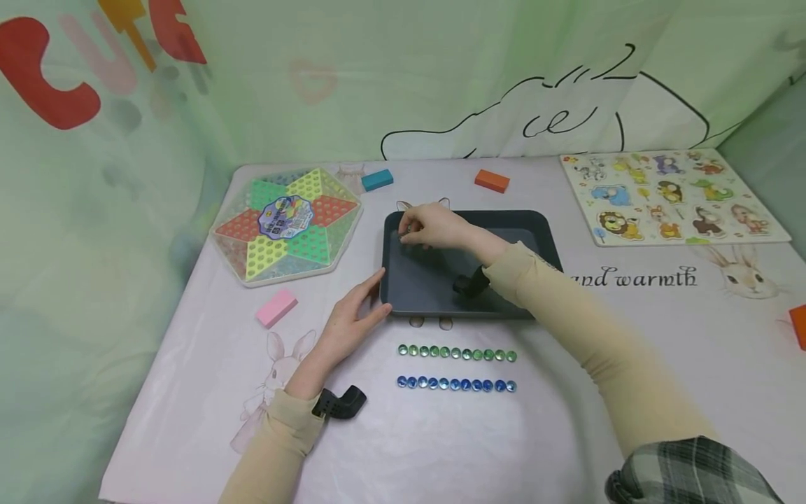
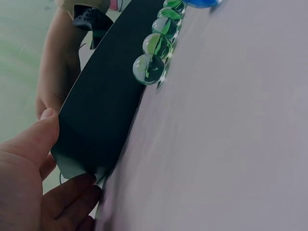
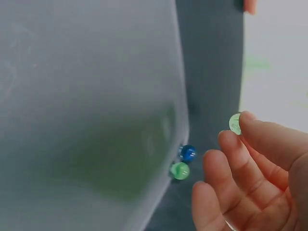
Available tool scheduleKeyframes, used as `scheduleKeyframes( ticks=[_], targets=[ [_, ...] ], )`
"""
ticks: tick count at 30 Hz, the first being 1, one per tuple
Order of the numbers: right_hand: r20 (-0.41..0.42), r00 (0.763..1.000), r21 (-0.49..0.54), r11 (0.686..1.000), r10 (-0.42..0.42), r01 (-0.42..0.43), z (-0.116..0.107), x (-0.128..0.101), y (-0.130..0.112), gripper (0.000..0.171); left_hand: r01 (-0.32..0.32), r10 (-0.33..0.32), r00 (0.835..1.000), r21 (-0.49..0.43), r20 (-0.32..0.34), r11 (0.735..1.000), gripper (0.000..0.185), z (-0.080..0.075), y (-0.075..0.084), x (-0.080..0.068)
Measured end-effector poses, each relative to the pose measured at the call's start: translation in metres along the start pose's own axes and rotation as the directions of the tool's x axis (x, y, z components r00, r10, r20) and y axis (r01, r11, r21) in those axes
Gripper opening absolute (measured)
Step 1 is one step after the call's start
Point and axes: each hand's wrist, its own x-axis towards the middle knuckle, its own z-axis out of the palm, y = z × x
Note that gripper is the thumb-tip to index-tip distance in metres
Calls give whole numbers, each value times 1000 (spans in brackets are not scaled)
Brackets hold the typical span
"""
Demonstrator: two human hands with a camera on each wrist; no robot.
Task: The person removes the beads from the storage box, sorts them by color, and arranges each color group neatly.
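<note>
Tray at the middle of the tabletop, marble rows in front

The tray lies mid-tabletop; two marble rows lie nearer, one behind the other. Left of the tray sits the star game board, with a block near it. Far right lies the animal puzzle; two blocks lie beyond the tray.

The cloth on the counter carries the words "and warmth" in black letters. On the curtain behind, big letters read "CUTE", partly cut off. The label on the star board is too small to read.
</note>
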Motion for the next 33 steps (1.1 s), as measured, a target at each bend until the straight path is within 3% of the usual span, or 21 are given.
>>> scheduleKeyframes(
  ticks=[6, 14, 33],
  targets=[
    [8, 1000, 17, 1000, -25, 25, -8, -14, -7, 15, -6, 6, 1000, -1, -2, 1000, 60, -1, -1, 0],
    [-14, 990, 42, 989, -140, 140, -15, -41, -12, 16, -24, 24, 1000, -3, -6, 1000, 59, 2, -3, 1],
    [50, 992, 92, 990, -112, 107, -20, -134, 5, 11, -6, 6, 1000, -15, 3, 1000, 60, -1, 0, 0]
  ],
)
